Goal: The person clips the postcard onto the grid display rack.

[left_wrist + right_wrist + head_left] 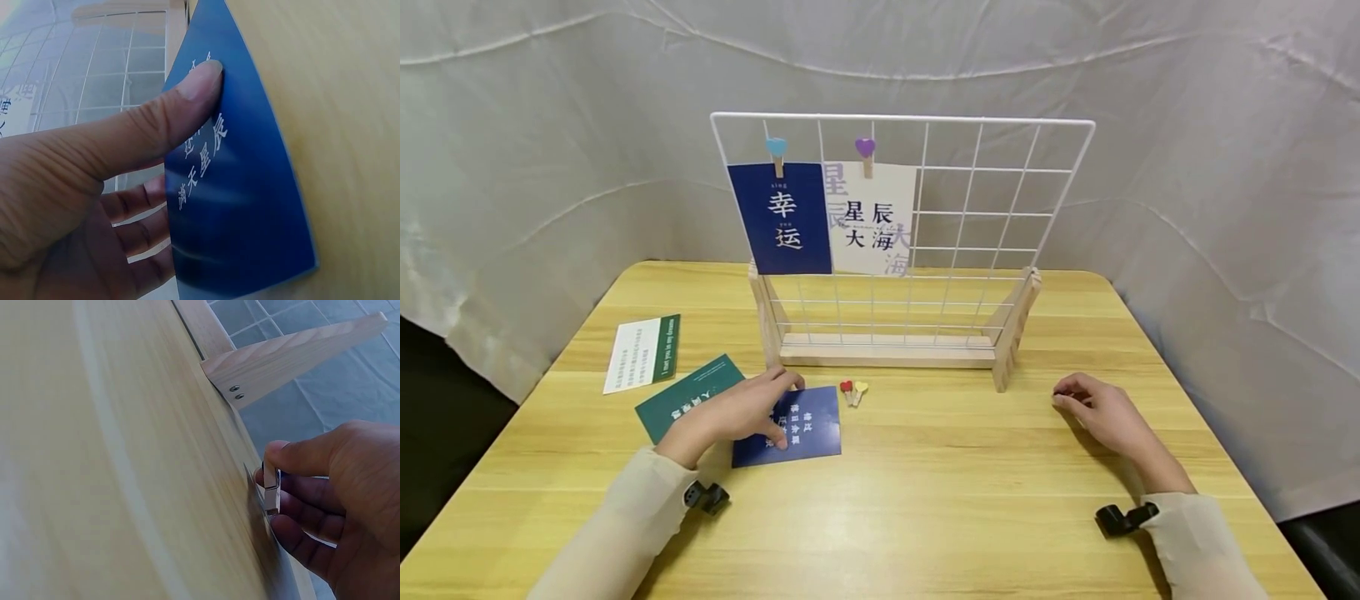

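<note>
Left hand (737, 414) pinching blue card (816, 425) toward desk's (940, 500) left edge; right hand (1105, 412), wooden clip (271, 490) near right edge. Card pickup, seemingly; next calls (I'd guess) for raising it to wire rack (964, 212).

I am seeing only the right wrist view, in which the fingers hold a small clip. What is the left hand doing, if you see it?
Observer: The left hand is holding a loose blue card, with the thumb on its printed face.
Operator: Thank you. And what is hanging on the wire rack?
Observer: Two cards, side by side: a dark blue card and a white card.
</note>
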Action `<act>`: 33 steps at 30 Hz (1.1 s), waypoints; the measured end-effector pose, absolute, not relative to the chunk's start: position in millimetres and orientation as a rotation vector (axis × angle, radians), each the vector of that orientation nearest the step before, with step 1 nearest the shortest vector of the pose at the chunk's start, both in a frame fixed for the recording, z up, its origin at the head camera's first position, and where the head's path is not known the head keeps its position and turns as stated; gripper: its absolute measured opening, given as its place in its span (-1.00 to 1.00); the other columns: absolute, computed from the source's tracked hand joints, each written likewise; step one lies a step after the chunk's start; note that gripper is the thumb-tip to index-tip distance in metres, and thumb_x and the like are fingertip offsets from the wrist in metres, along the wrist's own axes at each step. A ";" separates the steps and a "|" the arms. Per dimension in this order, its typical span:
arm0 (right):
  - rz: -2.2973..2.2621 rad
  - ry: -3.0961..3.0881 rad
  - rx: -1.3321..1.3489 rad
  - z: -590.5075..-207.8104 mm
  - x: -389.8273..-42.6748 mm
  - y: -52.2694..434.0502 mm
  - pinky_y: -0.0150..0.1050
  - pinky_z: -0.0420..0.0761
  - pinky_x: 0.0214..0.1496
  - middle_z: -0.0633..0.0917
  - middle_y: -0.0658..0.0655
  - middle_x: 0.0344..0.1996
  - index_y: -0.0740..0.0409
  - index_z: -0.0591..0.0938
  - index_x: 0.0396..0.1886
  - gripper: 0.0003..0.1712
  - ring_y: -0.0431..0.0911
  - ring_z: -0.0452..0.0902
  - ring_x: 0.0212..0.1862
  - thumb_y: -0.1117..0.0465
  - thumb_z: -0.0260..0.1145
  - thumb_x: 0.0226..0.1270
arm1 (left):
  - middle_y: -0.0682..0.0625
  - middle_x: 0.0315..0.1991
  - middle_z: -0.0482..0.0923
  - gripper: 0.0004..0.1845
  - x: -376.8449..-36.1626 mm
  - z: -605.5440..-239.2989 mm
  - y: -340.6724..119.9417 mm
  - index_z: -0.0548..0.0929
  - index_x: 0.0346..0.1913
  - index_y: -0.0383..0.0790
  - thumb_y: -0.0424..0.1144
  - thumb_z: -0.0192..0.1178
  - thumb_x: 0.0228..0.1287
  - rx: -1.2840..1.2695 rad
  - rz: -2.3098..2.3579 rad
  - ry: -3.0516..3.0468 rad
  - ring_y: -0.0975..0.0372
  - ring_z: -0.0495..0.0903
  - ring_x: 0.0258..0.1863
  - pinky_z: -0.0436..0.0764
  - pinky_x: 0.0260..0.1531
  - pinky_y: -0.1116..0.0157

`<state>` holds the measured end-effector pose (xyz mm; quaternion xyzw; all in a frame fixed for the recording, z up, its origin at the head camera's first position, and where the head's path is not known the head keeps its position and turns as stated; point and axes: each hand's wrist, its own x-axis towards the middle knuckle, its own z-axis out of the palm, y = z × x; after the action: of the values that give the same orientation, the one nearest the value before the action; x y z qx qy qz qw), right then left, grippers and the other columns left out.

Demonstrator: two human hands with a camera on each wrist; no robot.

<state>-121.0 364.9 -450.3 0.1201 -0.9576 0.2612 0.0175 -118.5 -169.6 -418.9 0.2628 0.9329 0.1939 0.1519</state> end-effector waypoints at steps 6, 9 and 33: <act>0.837 -2.966 0.361 -449.1 -120.5 363.3 -0.01 0.55 -0.20 0.66 0.09 -0.26 0.09 0.57 -0.13 -0.82 0.04 0.59 -0.18 0.09 0.22 0.47 | -0.04 0.08 0.38 -0.28 -117.6 -417.9 -169.3 0.43 0.18 -0.12 -0.12 0.55 -0.05 0.764 0.574 2.708 0.10 0.49 -0.08 0.54 -0.01 0.04; 0.832 -2.964 0.376 -450.3 -120.6 362.9 -0.06 0.54 -0.23 0.65 0.06 -0.28 0.10 0.56 -0.13 -0.83 -0.01 0.57 -0.22 0.11 0.25 0.45 | -0.03 0.09 0.38 -0.32 -117.1 -418.2 -169.8 0.43 0.17 -0.10 -0.13 0.53 -0.01 0.769 0.595 2.718 0.11 0.49 -0.07 0.54 -0.01 0.05; 0.879 -2.962 0.381 -449.9 -120.3 361.0 -0.27 0.44 -0.43 0.59 0.05 -0.34 0.04 0.66 -0.29 -0.87 -0.10 0.43 -0.39 0.11 0.42 0.27 | 0.06 -0.06 0.49 -0.73 -116.5 -413.2 -165.7 0.56 0.06 -0.15 -0.27 0.27 0.34 0.989 0.693 2.790 0.28 0.50 -0.23 0.58 -0.17 0.21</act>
<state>-120.3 361.0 -449.9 0.1225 -0.9514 0.2822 0.0141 -116.5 -165.7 -413.2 0.3249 0.9166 0.2275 0.0510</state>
